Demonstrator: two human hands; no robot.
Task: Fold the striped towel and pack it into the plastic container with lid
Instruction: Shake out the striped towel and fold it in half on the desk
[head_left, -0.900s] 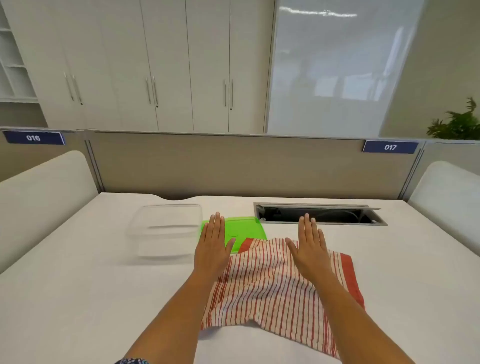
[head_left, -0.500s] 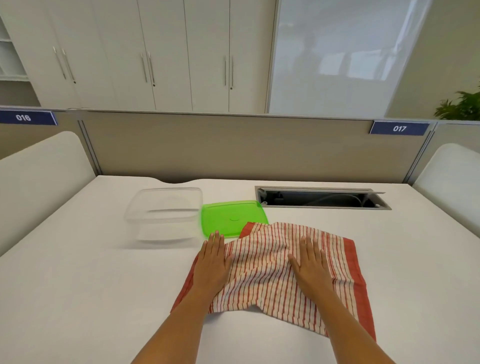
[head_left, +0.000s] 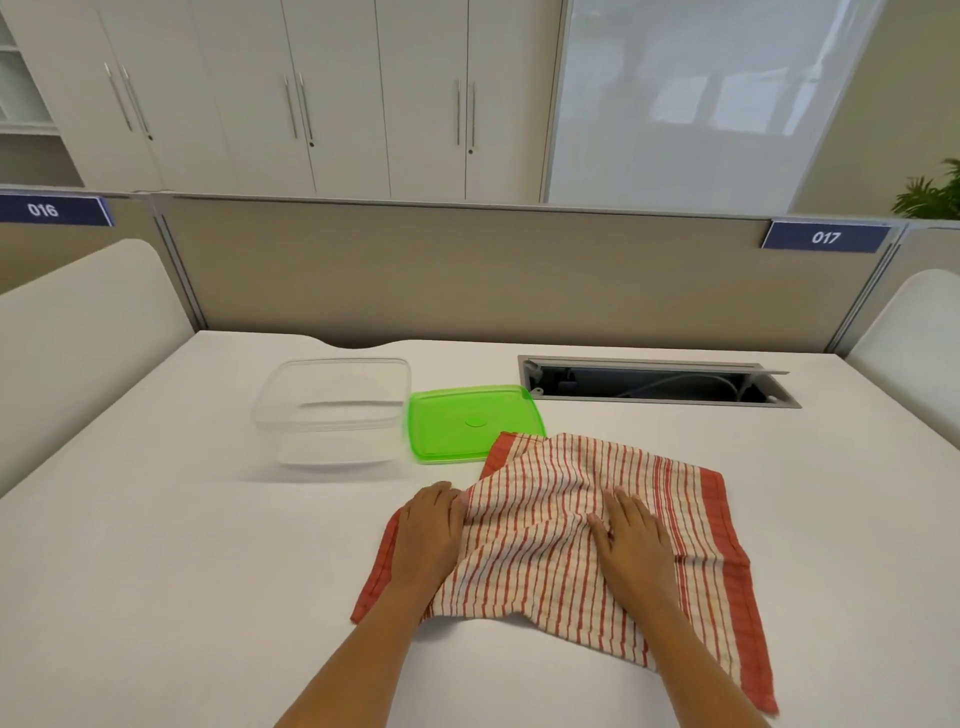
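Note:
The red-and-white striped towel (head_left: 550, 566) lies rumpled on the white desk, its far corner overlapping the green lid (head_left: 457, 421). The lid lies flat beside the clear plastic container (head_left: 332, 364), which stands open to its left. My left hand (head_left: 428, 535) rests on the towel's left edge, its fingertips curled into a raised fold of cloth. My right hand (head_left: 631, 545) presses flat on the middle of the towel, holding nothing.
An open cable hatch (head_left: 654, 384) is sunk into the desk at the back right. A beige partition (head_left: 467, 275) closes off the far edge, and white side panels (head_left: 78, 338) stand on the left and on the right.
Both hands have slid back towards me over the towel. The left hand's fingers have curled into the cloth and bunched up a fold; before, it lay flat.

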